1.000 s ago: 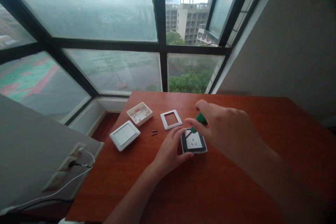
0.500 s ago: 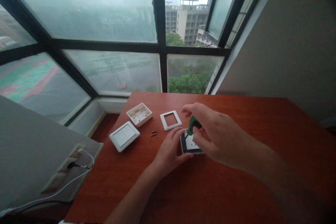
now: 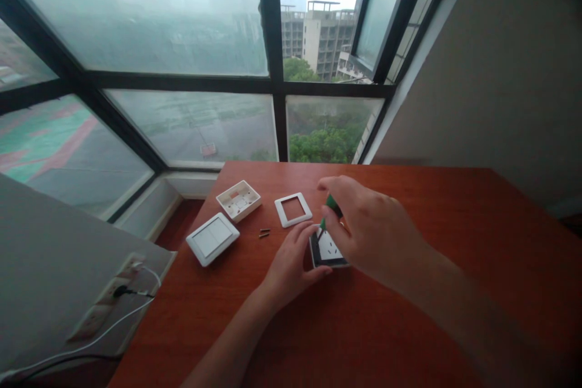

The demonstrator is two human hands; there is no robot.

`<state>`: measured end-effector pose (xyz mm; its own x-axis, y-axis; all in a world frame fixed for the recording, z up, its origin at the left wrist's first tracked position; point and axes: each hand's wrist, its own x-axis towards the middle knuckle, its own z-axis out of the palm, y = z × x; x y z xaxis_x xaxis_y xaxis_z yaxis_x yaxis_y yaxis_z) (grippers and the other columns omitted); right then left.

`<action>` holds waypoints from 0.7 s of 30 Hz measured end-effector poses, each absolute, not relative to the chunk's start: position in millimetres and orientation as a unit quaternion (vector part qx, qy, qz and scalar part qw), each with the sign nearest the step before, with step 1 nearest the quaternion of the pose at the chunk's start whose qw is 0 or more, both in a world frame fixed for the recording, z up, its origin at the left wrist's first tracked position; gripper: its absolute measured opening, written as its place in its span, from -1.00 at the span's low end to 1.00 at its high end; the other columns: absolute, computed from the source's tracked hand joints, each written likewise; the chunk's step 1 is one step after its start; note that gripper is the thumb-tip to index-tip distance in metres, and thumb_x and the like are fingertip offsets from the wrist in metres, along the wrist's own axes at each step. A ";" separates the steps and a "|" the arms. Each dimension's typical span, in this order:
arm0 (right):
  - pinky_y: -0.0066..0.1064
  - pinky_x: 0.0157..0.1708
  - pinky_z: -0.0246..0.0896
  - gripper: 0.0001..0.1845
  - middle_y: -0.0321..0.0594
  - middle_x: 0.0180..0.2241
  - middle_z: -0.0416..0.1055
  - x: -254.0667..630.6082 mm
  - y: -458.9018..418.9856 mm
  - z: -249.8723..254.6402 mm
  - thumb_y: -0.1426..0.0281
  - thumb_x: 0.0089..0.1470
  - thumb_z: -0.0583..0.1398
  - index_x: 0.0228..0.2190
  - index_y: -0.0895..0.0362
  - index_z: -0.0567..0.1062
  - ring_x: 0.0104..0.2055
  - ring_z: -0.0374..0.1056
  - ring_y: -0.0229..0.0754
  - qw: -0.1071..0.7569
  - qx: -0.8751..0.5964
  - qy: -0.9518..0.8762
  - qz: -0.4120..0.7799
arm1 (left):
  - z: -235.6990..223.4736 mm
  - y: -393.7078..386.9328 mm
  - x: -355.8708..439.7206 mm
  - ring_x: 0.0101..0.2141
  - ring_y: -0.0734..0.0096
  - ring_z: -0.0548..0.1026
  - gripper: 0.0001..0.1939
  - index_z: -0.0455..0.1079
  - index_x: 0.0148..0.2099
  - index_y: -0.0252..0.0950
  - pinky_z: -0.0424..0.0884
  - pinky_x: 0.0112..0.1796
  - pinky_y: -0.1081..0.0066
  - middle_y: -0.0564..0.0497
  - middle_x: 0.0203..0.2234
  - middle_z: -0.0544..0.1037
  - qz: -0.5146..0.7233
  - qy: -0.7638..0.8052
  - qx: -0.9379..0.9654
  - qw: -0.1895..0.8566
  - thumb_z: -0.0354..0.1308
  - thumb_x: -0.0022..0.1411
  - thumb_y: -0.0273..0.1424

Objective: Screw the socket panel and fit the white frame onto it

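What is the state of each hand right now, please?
Left hand: holding the socket at its edges, between thumb and fingers.
Right hand: closed around the green-handled screwdriver.

Square white-and-dark plastic socket (image 3: 328,247) on brown wooden surface (image 3: 345,333), square white plastic frame (image 3: 295,220) behind-left, thin metal screws (image 3: 265,230) left, rectangular white plastic switch (image 3: 213,239) farther left, rectangular white box (image 3: 250,210) behind-right of it

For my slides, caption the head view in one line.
The left hand grips a socket on the table while the right hand holds a green screwdriver over it, two screws nearby.
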<state>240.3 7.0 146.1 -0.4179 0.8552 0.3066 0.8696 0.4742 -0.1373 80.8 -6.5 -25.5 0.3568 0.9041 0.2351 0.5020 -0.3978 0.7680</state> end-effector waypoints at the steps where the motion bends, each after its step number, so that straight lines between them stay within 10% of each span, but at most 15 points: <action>1: -0.34 -0.51 0.07 -0.74 -0.14 -0.19 0.49 239.0 6.9 145.2 0.30 0.22 0.01 -0.10 0.08 0.36 -0.33 0.44 -0.08 0.156 -0.535 -0.829 -0.052 | -25.7 -6.4 80.7 0.23 0.01 0.16 -0.18 0.10 0.28 -0.17 0.15 0.20 0.00 -0.18 0.22 0.20 0.334 0.459 0.766 0.301 0.38 0.02 -0.33; 10: -0.32 -0.32 0.22 -0.56 -0.11 0.01 0.40 237.5 11.1 134.7 0.42 0.17 0.02 0.10 0.13 0.19 -0.08 0.41 -0.07 0.213 -0.477 -0.853 0.015 | -30.4 -6.4 80.5 0.23 0.01 0.16 -0.18 0.09 0.28 -0.17 0.16 0.20 0.02 -0.16 0.23 0.18 0.338 0.461 0.766 0.294 0.36 0.02 -0.35; 16: -0.31 -0.55 0.07 -0.66 -0.17 -0.29 0.50 234.3 16.6 137.3 0.15 0.23 -0.01 -0.13 0.08 0.38 -0.37 0.44 0.00 0.150 -0.564 -0.807 -0.091 | -29.5 -6.1 79.5 0.22 0.02 0.18 -0.18 0.13 0.26 -0.16 0.18 0.19 0.04 -0.15 0.23 0.20 0.336 0.466 0.764 0.293 0.40 -0.01 -0.30; 21: -0.32 -0.30 0.24 -0.48 -0.06 0.05 0.37 238.3 19.9 137.0 0.46 0.13 0.02 0.14 0.15 0.18 -0.07 0.39 -0.05 0.215 -0.472 -0.854 0.044 | -27.4 -5.4 79.5 0.24 0.02 0.14 -0.12 0.05 0.30 -0.18 0.15 0.20 0.03 -0.19 0.24 0.17 0.328 0.463 0.767 0.299 0.39 0.00 -0.30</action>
<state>238.3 19.9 137.0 -0.4622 0.8249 0.3254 0.7868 0.5508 -0.2785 79.5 -5.4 -27.4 0.3568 0.9064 0.2260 0.5137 -0.3925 0.7629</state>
